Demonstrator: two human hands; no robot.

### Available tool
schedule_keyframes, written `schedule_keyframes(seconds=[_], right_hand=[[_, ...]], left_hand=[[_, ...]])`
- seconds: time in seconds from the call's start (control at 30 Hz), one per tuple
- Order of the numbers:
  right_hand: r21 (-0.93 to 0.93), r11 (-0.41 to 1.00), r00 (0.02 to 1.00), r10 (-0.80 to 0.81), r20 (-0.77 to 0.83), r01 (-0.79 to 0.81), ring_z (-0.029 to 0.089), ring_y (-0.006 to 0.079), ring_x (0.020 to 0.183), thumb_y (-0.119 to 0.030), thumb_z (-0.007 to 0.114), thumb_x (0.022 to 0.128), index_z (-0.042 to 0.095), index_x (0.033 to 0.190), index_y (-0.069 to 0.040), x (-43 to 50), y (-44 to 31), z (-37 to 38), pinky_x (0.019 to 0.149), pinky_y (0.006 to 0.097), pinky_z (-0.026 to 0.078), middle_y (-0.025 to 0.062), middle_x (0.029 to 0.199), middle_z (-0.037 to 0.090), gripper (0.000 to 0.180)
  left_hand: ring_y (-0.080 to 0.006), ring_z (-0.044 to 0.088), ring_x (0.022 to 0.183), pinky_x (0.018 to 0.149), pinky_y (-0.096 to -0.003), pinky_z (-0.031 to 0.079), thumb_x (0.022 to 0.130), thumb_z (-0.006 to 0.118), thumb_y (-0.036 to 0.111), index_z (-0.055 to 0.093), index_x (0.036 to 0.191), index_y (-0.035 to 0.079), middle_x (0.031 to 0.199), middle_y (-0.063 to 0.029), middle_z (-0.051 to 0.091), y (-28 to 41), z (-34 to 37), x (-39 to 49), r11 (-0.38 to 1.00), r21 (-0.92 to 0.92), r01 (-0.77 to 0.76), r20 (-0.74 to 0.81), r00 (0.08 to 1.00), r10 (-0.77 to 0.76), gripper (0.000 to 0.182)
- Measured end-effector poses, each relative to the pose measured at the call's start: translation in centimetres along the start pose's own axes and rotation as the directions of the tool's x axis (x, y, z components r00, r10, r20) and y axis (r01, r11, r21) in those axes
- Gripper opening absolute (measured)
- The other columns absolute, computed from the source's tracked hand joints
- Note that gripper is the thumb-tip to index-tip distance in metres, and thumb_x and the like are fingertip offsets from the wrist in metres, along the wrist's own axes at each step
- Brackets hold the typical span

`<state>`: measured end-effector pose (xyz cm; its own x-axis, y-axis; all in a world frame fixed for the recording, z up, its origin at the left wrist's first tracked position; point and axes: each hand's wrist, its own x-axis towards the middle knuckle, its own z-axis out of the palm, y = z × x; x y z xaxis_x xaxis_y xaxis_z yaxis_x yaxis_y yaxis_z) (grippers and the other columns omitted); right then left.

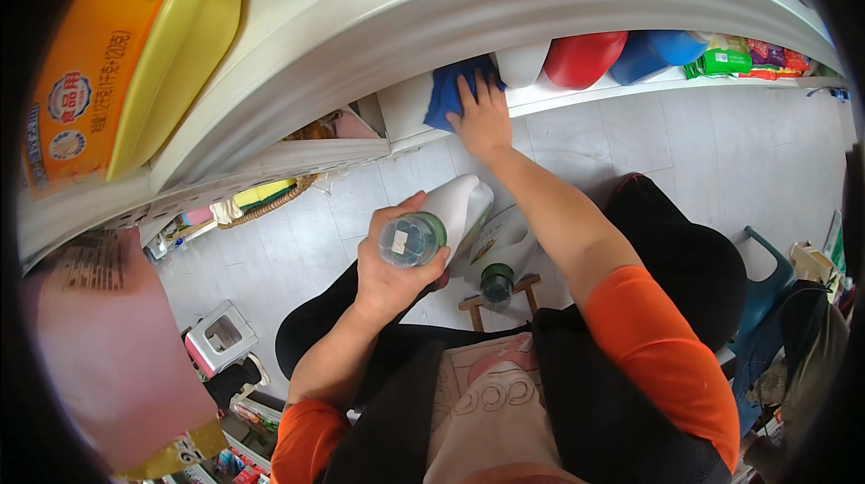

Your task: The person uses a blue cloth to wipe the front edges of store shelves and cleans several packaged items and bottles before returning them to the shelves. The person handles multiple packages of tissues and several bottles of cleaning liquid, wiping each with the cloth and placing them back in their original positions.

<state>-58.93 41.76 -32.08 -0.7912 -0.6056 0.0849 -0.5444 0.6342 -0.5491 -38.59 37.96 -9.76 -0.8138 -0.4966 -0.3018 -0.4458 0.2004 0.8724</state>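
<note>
My left hand [380, 279] grips a white plastic bottle [458, 203] by its neck, just below the clear cap with a green collar. A small sticker shows on top of that cap [409, 240]. Beside it on the floor is a second white bottle [501, 240] with a dark green cap, standing between my legs. With fingers spread, my right hand [488, 124] presses a blue cloth [446, 97] onto the white lower shelf [407, 107]. Just right of the cloth is a white bottle [524, 65] on the same shelf, its top hidden by the shelf above.
Along the lower shelf stand a red bottle [586, 59], a blue bottle [649, 57] and green packets [723, 59]. The curved upper shelf [432, 11] overhangs my hands and carries a yellow jug [182, 58]. A wooden stool [476, 313] and a teal chair [763, 288] are near my legs.
</note>
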Motion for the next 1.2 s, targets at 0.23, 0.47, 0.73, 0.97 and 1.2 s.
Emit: schedule_keyframes(seconds=[0.23,0.47,0.73,0.97,1.2], right_hand=[[-0.308,0.951,0.856,0.175,0.486,-0.020,0.012,0.0305,0.151,-0.041,0.046,0.098,0.038,0.151,-0.026,7.3,-4.3,0.7,0.122,0.0485,0.008,0.0087,0.164,0.017,0.056],[-0.137,0.788,0.724,-0.462,0.513,0.600,0.037,0.0212,0.142,-0.017,0.044,0.098,0.058,0.134,-0.020,3.7,-6.3,1.5,0.120,0.0360,0.027,0.0005,0.150,0.045,0.039],[-0.179,0.808,0.813,-0.500,0.299,0.562,0.047,0.0245,0.135,-0.014,0.052,0.089,0.063,0.127,-0.013,-2.4,6.0,-4.1,0.119,0.0403,0.029,0.0060,0.143,0.054,0.040],[-0.498,0.866,0.858,0.223,0.463,0.043,0.064,0.0309,0.112,-0.012,0.051,0.090,0.070,0.110,-0.010,-6.0,15.8,-14.6,0.098,0.0432,0.049,0.0146,0.121,0.066,0.028],[0.477,0.641,0.796,0.431,0.425,-0.602,0.066,0.0250,0.093,-0.014,0.055,0.090,0.068,0.116,-0.004,-9.4,14.1,-17.8,0.087,0.0369,0.051,0.0143,0.104,0.070,0.031]], left_hand=[[-0.0248,0.062,0.110,0.099,-0.0334,0.046,0.067,0.085,0.012,0.050,0.118,0.004,0.129,-0.0195,0.062,-2.0,-0.5,-0.8,0.989,0.090,-0.116,0.080,0.991,0.109,0.063],[-0.0288,0.067,0.104,0.099,-0.0346,0.046,0.065,0.086,0.013,0.053,0.116,0.004,0.127,-0.0183,0.063,-1.2,-0.6,-1.1,0.970,0.094,-0.226,0.087,0.972,0.218,0.062],[-0.0261,0.069,0.102,0.093,-0.0349,0.049,0.065,0.086,0.018,0.052,0.120,0.004,0.126,-0.0139,0.065,0.0,-0.3,-2.3,0.935,0.208,-0.288,0.095,0.957,0.274,0.066],[-0.0206,0.069,0.098,0.089,-0.0319,0.053,0.070,0.085,0.017,0.055,0.117,0.001,0.116,-0.0160,0.069,2.8,1.1,-1.5,0.969,0.046,-0.241,0.020,0.971,0.240,0.058],[-0.0157,0.062,0.103,0.094,-0.0300,0.047,0.077,0.077,0.011,0.061,0.114,-0.002,0.122,-0.0118,0.066,5.7,1.4,0.1,0.973,-0.047,-0.225,-0.015,0.974,0.225,0.043]])
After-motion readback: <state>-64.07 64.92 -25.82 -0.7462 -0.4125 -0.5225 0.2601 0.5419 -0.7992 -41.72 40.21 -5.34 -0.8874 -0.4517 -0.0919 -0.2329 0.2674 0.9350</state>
